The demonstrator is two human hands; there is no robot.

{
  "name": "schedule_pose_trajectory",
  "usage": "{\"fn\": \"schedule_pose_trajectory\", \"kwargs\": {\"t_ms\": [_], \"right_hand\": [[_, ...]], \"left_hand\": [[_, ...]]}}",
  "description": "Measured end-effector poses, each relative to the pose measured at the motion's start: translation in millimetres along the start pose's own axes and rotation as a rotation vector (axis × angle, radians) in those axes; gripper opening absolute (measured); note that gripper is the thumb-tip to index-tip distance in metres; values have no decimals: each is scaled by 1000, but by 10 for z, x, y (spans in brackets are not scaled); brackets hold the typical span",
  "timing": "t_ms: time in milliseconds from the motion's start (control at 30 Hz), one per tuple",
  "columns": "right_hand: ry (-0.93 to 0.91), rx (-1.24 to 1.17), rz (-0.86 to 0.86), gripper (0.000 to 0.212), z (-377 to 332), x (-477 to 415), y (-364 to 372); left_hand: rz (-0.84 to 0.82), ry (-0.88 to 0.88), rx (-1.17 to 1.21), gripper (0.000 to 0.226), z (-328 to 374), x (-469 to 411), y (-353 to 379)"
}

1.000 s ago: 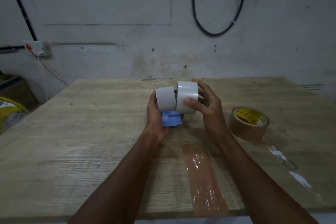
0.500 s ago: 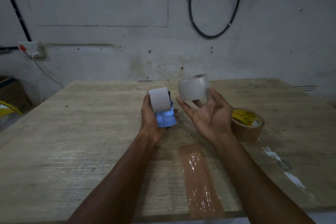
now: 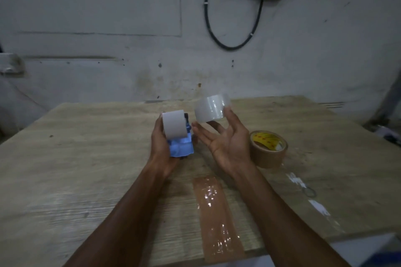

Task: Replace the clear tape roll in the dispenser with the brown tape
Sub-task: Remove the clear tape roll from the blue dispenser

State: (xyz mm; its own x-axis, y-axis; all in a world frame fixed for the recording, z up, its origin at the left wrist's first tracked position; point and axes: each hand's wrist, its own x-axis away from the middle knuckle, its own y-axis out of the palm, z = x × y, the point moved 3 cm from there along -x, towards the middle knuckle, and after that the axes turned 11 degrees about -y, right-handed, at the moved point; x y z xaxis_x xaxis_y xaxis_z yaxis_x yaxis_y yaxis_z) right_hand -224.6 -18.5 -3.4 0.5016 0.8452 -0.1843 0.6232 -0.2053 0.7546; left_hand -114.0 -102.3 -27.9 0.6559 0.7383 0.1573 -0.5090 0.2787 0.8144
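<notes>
My left hand (image 3: 159, 146) grips a blue tape dispenser (image 3: 181, 148) upright above the table; a white cylinder (image 3: 174, 124) sits on its top. Just right of it, my right hand (image 3: 226, 146) is turned palm up and holds the clear tape roll (image 3: 211, 108) at its fingertips, apart from the dispenser. The brown tape roll (image 3: 269, 150), with a yellow inner label, lies flat on the table right of my right wrist, untouched.
The wooden table (image 3: 86, 158) carries a strip of brown tape (image 3: 217, 219) stuck near its front edge and small white scraps (image 3: 319, 208) at the right. A stained wall with a hanging black cable (image 3: 230, 46) stands behind.
My right hand has pulled the clear roll off the dispenser, moved it right and up, and turned palm up. The left hand keeps hold of the dispenser.
</notes>
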Motion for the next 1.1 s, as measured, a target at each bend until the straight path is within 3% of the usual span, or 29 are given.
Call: {"fn": "schedule_pose_trajectory", "kwargs": {"t_ms": [167, 300, 433, 567, 700, 967, 1100], "right_hand": [[-282, -35, 29, 33, -467, -90, 97], [-489, 12, 123, 44, -979, -175, 107], [-562, 115, 247, 51, -1321, -217, -165], [-601, 234, 376, 60, -1497, -209, -604], [-614, 368, 498, 52, -1629, -214, -1035], [-682, 1000, 707, 83, -1879, -179, -1675], [-580, 1366, 729, 91, -1998, -199, -1868]], "left_hand": [[-89, -4, -37, 44, -19, -31, 25], [-99, -54, -22, 46, -42, -38, 11], [-147, -123, -20, 50, -112, -48, 47], [-241, -200, -67, 36, -176, -86, 89], [-289, -235, -116, 55, -245, -9, 199], [-318, -287, -280, 68, -314, 70, 282], [-325, -296, -258, 68, -319, 78, 294]]}}
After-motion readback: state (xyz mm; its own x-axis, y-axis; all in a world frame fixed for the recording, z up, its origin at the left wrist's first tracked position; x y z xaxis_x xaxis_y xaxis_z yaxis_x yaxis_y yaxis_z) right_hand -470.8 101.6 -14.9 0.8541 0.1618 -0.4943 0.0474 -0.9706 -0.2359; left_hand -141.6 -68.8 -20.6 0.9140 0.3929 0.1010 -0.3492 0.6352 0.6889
